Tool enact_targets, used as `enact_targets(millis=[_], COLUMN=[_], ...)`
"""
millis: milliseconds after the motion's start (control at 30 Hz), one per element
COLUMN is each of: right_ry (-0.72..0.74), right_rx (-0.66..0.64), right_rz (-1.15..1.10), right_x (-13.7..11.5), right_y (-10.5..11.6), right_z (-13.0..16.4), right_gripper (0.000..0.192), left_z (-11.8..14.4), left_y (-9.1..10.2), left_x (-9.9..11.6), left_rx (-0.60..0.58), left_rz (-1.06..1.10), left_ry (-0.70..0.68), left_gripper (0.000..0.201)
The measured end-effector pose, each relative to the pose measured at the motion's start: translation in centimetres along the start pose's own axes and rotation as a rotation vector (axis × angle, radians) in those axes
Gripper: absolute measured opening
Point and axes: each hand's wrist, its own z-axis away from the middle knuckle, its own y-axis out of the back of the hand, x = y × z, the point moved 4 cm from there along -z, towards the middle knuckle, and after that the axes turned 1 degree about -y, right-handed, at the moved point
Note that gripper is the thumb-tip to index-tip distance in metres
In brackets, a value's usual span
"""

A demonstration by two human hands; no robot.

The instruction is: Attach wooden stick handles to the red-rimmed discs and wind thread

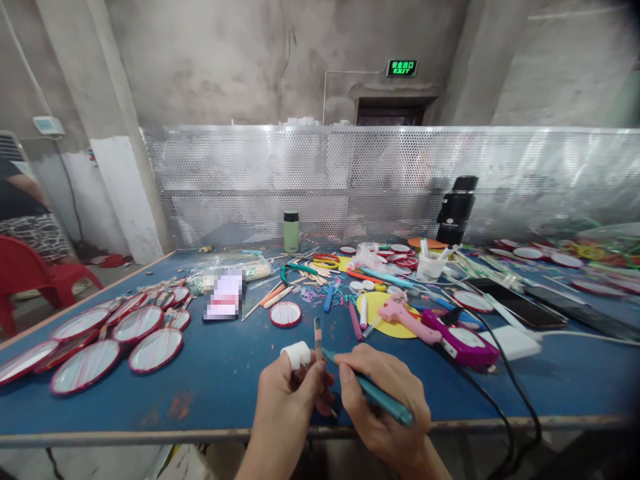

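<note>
My left hand [290, 407], with a white wrap [297, 355] round one finger, is closed on a narrow flat wooden stick [318, 340] that stands upright, its upper end dark. Close beside it, my right hand [387, 400] grips a teal pen [384, 399] like a writing tool, the pen's tip near the stick; whether they touch I cannot tell. Just beyond my hands lies a small round mirror with a red rim [285, 314]. Purple and white markers [356, 322] rest near a yellow disc [387, 327] and a pink glue gun [407, 317].
Several red-rimmed round mirrors [155, 349] cover the table's left side. A phone [224, 297], a green bottle [291, 232] and a white cup [431, 267] stand or lie further back. At right are a purple device [460, 340], black cables [505, 380] and a black bottle [457, 210].
</note>
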Motion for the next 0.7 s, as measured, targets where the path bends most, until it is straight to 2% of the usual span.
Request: enact_targets(millis=[700], right_ry=[0.026], right_rx=[0.043], right_rz=[0.105], right_x=[0.07], right_y=[0.14], right_z=[0.26], right_gripper=[0.013], left_z=[0.04], left_y=[-0.01], left_x=[0.19], left_rx=[-0.014], left_rz=[-0.011], left_ry=[0.007], left_gripper=[0.023])
